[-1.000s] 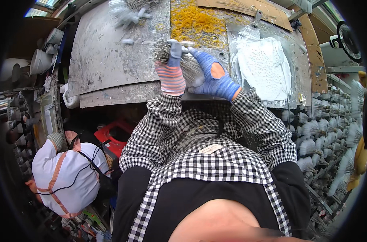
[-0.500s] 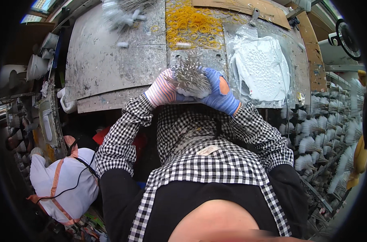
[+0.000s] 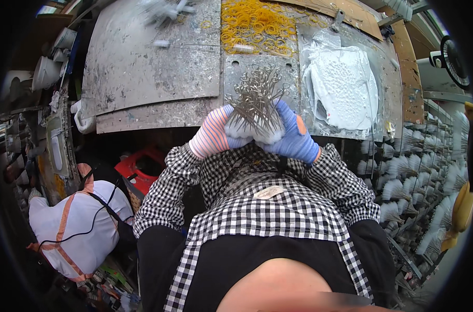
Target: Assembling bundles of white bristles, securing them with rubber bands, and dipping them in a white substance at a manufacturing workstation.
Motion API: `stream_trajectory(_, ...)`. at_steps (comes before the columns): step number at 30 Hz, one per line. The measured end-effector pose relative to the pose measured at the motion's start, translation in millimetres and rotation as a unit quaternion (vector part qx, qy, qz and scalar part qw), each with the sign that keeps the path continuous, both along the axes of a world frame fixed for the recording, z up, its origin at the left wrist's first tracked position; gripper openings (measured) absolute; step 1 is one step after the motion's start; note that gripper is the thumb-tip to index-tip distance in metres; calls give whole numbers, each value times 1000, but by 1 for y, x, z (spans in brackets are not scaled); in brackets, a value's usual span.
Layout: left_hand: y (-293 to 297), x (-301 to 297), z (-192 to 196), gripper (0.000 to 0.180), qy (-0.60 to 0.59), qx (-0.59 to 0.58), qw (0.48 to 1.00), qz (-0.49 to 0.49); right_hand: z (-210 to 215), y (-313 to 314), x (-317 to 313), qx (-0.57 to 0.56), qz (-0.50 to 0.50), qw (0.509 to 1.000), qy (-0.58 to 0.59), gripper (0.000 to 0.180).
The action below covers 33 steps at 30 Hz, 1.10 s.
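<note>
Wires (image 3: pixel 255 101) stick up in a thick bunch between two gloved hands. The left hand (image 3: pixel 214 136) wears a glove with pink and white stripes. The right hand (image 3: pixel 293 136) wears a blue glove with an orange patch. Both hands are cupped tight around the bottom of the bunch, so each one is closed on it. The wire tips (thin and grey, some with little loops) fan out above the fingers. The bunch sits just over the near edge of the table (image 3: pixel 143 78), close to the person's chest.

The table is grey metal with scratches and pale smears. At its far side lies a heap of yellow bands (image 3: pixel 252 26). Near the bands lies a small spring (image 3: pixel 241 48). To the right of the hands lies a white sheet (image 3: pixel 343 86) with bumps on it, on top of shiny clear plastic.

The person wears a shirt (image 3: pixel 267 208) with black and white checks, and both sleeves reach up to the gloves. Down on the left, below the table, sits a white bag (image 3: pixel 73 234) with orange straps. A red box (image 3: pixel 143 166) sits just beside it, under the table edge. On the right stand rows of white brushes (image 3: pixel 403 177) on a rack. A fan (image 3: pixel 452 57) shows at the top right corner.
</note>
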<state>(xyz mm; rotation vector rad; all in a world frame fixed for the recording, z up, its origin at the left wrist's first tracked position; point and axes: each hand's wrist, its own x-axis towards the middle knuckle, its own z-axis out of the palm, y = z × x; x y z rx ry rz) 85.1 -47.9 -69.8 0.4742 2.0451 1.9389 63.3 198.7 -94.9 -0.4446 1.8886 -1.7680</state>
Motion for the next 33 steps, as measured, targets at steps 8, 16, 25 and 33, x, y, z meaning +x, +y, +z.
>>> stream_trajectory(8,40,83,-27,45,-334,184,911,159,16,-14,61,-74,-68,971,-219,87)
stream_trajectory(16,56,79,-24,31,-330,104,914,211,15,1,44,-2,-21,964,-263,68)
stream_trajectory(25,-49,80,15,23,-101,-140,973,153,58,59,38,152,32,988,14,51)
stream_trajectory(33,67,121,-3,19,-240,135,929,249,11,35,-1,32,-21,989,143,26)
